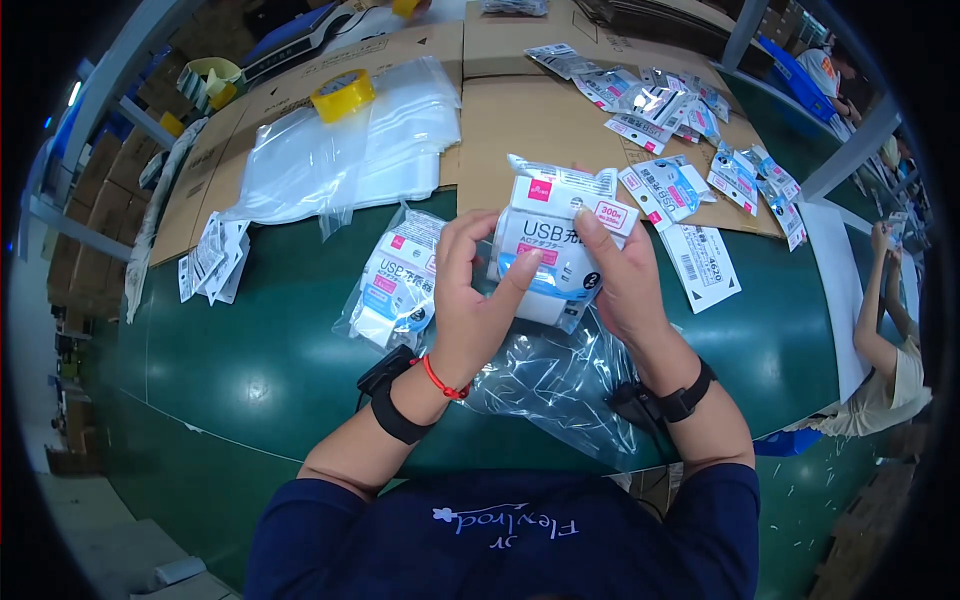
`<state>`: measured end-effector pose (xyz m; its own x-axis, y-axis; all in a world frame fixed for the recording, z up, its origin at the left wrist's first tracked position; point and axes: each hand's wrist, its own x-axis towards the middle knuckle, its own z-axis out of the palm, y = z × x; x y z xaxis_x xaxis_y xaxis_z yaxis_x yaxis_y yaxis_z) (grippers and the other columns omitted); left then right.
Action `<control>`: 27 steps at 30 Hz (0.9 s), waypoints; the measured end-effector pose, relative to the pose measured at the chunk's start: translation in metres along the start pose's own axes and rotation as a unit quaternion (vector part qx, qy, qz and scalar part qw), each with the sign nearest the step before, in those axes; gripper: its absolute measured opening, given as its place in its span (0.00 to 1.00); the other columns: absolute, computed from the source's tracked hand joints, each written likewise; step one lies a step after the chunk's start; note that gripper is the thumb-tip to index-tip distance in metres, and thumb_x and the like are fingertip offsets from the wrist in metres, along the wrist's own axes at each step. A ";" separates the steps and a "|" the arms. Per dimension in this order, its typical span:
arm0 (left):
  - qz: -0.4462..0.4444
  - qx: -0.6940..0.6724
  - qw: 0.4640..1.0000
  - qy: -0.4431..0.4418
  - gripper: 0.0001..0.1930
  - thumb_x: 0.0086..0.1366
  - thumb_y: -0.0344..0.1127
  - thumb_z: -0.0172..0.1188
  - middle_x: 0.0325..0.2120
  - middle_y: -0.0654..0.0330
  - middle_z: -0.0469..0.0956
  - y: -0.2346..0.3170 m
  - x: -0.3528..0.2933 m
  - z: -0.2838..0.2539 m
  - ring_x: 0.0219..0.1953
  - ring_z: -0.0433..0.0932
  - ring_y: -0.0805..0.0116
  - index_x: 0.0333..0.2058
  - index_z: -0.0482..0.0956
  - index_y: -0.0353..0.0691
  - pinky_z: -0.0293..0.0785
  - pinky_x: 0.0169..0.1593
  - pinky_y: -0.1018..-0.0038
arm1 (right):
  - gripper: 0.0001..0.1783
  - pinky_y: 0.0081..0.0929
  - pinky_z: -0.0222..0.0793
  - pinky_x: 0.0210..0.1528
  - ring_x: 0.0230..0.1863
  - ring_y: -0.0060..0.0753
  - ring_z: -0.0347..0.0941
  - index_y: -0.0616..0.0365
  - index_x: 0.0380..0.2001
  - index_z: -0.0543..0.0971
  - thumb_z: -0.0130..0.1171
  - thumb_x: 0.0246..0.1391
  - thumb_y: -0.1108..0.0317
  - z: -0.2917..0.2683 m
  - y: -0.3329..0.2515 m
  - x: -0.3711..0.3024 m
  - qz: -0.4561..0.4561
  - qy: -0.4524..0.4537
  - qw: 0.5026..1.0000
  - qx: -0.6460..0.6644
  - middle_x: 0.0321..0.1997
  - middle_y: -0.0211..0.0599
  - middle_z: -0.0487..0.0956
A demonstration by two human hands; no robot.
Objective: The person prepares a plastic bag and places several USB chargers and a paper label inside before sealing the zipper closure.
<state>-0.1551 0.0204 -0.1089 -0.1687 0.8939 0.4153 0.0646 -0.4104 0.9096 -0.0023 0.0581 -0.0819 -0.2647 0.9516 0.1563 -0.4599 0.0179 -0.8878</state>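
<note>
Between both hands, above the near part of the green table, is a stack of packaged chargers (545,262) in clear film with white, pink and blue cards. My left hand (468,305) grips its left side, thumb across the front. My right hand (632,285) grips the right side, thumb near the top corner. Under my hands an open clear plastic bag (555,385) lies crumpled on the table. Just left of my left hand lies a clear bag of charger packs (392,290). A white barcode label sheet (700,265) lies beyond my right hand.
Flattened cardboard (520,110) covers the table's far part. On it lie stacked clear bags (350,155), a yellow tape roll (343,96) and several loose charger packs (660,105). Labels (215,258) lie at left. Another person (885,370) works at the right edge.
</note>
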 end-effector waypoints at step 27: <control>0.090 0.236 0.907 -0.337 0.10 0.58 0.37 0.62 0.25 0.58 0.75 0.036 -0.049 0.036 0.25 0.74 0.62 0.28 0.73 0.37 0.69 0.28 0.72 | 0.20 0.23 0.74 0.41 0.41 0.22 0.76 0.63 0.50 0.70 0.57 0.58 0.63 -0.121 -0.086 -0.032 -0.048 0.165 0.985 -0.013 0.44 0.37 0.78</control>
<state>-0.1091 -0.0318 -0.0957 0.5158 0.7921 0.3264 0.4714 -0.5805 0.6639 0.1482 0.0627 -0.0628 0.0702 0.9930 0.0951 -0.4457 0.1165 -0.8876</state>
